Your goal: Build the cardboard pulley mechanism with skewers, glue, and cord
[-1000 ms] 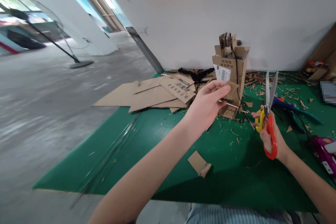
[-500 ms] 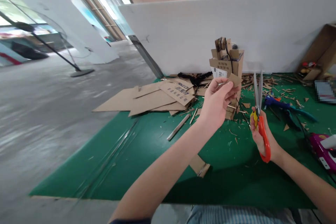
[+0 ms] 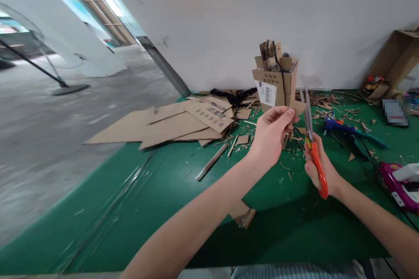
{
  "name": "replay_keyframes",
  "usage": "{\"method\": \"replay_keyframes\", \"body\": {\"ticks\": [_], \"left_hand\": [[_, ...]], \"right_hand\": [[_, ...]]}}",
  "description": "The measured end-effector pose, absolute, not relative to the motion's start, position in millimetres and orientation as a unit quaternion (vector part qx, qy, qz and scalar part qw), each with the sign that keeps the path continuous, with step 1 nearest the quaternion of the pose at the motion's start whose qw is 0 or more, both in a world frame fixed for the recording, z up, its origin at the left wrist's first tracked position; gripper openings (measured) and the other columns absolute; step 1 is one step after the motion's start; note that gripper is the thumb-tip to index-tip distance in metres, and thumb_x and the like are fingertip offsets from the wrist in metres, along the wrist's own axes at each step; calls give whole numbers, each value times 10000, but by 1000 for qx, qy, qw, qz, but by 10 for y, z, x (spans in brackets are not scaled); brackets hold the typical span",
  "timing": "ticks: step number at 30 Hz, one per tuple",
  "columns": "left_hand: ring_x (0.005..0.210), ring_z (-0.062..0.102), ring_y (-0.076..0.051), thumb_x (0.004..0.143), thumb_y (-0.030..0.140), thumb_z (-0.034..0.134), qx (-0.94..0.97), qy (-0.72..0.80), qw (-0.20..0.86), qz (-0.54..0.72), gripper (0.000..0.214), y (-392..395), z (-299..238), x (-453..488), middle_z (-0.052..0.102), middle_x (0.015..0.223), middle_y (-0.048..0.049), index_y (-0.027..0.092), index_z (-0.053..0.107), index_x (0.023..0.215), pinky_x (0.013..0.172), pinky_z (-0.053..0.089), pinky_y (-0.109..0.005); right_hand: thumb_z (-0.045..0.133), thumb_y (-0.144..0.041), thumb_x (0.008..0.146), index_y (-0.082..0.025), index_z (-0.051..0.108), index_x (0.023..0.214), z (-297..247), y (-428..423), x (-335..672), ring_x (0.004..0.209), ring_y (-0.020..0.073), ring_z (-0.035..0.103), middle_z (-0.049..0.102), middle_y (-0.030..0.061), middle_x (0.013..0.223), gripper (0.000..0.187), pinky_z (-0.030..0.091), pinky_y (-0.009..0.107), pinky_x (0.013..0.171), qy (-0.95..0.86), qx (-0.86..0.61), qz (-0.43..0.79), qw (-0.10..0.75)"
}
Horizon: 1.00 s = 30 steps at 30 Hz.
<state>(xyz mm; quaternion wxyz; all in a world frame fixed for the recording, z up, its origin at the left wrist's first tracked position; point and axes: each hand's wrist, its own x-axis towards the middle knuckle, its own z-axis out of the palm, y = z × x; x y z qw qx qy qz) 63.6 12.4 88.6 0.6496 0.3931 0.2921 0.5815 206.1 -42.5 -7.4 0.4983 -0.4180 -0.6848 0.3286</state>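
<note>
My left hand [image 3: 272,134] pinches a small piece of cardboard [image 3: 298,107] between thumb and fingers, held up over the table. Close by on the right, my right hand [image 3: 320,163] is wrapped round the orange and yellow handles of a pair of scissors [image 3: 309,117]. The blades point upward and stand a little apart, right beside the piece's right edge; whether they touch it I cannot tell. Behind my left hand stands a cardboard box [image 3: 269,91] with a white label, a black cable and cardboard parts on its top.
Flat cardboard sheets [image 3: 176,126] are stacked at the table's left edge. Cardboard scraps [image 3: 324,101] litter the green table [image 3: 157,209]. A grey strip [image 3: 212,162] and a folded cardboard bit [image 3: 242,214] lie nearer. To the right are a blue tool [image 3: 340,128] and a purple device [image 3: 399,187].
My right hand has brought the scissors left, up to the cardboard piece, and the gap between the blades has narrowed. The left hand still pinches the piece. The camera view has shifted slightly.
</note>
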Motion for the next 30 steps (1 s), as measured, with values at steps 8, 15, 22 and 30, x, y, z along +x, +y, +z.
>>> {"method": "replay_keyframes", "body": {"ticks": [8,15,22,30], "left_hand": [[725,661,-100,733,261,821,387,306,671,554,173,94,846,635,680,732,2,159,681,736,644,474,-206],[758,677,-119,732,255,821,352,313,678,564,188,57,856,673,654,748,13,165,657,710,770,565,-267],[750,671,-129,679,247,868,317,301,705,558,224,39,925,688,634,724,17,149,671,720,733,628,-297],[744,681,-126,663,271,889,304,303,713,554,252,42,906,658,655,730,14,144,684,737,797,655,-325]], "right_hand": [[464,-789,855,-269,216,1493,-23,-455,2075,1058,305,567,498,134,1214,859,556,453,824,-680,-437,339,482],[428,-818,845,-253,204,1497,4,-461,2080,1091,335,550,489,140,1192,892,533,512,883,-691,-441,332,468],[434,-790,865,-298,217,1488,5,-505,2093,1011,295,548,470,92,1114,822,540,475,859,-689,-445,340,461],[399,-842,829,-280,206,1488,-59,-517,2133,1022,308,535,455,107,1135,888,534,476,832,-685,-474,329,444]]}}
